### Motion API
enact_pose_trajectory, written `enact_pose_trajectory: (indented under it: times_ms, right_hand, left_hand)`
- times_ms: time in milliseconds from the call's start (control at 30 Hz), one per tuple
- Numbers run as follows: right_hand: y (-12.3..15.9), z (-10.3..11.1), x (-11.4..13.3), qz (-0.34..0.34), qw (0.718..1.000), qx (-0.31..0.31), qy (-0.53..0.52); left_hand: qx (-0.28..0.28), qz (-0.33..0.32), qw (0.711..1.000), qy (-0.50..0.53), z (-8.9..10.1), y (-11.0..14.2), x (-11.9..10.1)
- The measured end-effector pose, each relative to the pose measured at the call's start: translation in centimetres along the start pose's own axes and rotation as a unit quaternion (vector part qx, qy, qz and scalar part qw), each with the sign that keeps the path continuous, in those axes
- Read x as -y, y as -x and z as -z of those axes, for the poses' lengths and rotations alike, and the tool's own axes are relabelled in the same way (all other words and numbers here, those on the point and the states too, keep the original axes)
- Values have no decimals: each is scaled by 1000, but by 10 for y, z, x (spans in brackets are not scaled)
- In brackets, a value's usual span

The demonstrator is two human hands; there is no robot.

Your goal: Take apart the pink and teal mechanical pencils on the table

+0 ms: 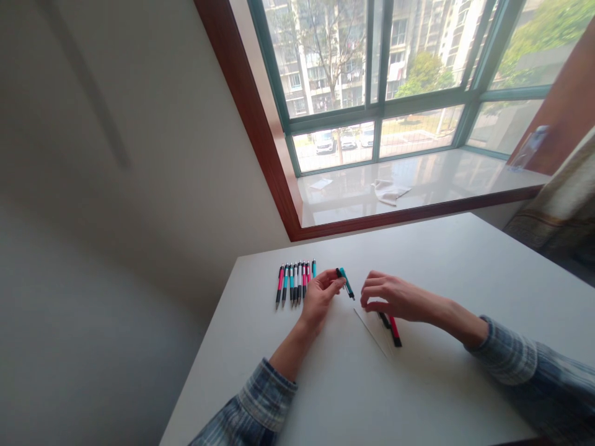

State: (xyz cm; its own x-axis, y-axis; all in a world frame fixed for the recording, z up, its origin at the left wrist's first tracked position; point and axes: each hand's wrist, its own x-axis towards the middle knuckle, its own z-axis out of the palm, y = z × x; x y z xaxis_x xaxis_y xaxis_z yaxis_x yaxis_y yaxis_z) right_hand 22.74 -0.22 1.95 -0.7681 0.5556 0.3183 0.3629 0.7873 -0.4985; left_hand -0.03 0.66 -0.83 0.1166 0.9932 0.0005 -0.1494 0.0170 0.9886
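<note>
My left hand [320,297] grips a teal and black pen [346,284] between thumb and fingers, its narrow end pointing down to the right. A short way to the right, my right hand [388,294] hovers low over the table with curled fingers, thumb and fingertips close together; whatever may be between them is too small to make out. Just below its fingertips lies a thin white refill [370,332]. Partly under the right hand are a red and black pen piece [395,331] and a black piece [383,319]. Behind the left hand, several pens [291,285] lie in a row, some partly covered.
The white table [260,384] meets a wall [139,248] on the left and a window sill with a reddish-brown wooden edge [395,215] at the back. On the sill are a white cloth [389,192] and a clear bottle [528,148]. A curtain [558,192] hangs at right.
</note>
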Motion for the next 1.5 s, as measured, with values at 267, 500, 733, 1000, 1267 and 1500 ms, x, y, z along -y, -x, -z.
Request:
enact_pose_trajectory:
  times_ms: [267,500,733,1000,1267,1500]
  right_hand:
    - [1,-6,-5,-98,976,-133,-140]
    - [1,-9,-12,-143,950,-214,-176]
    - [1,-4,-9,-83,965,-245,-43]
    - [0,1,-9,-33,977,-210,29]
    - [-2,3,-5,-4,985,-161,64]
    - [-1,2,-4,-10,983,-181,38]
  left_hand:
    - [1,9,1000,9,-1,3,-1]
    - [24,6,999,-36,-7,10,-8]
    - [74,11,995,-63,-8,11,-11]
    - [104,18,991,-88,-10,10,-11]
    - [120,13,988,-97,-7,8,-6]
    - [120,19,990,-64,-6,7,-8]
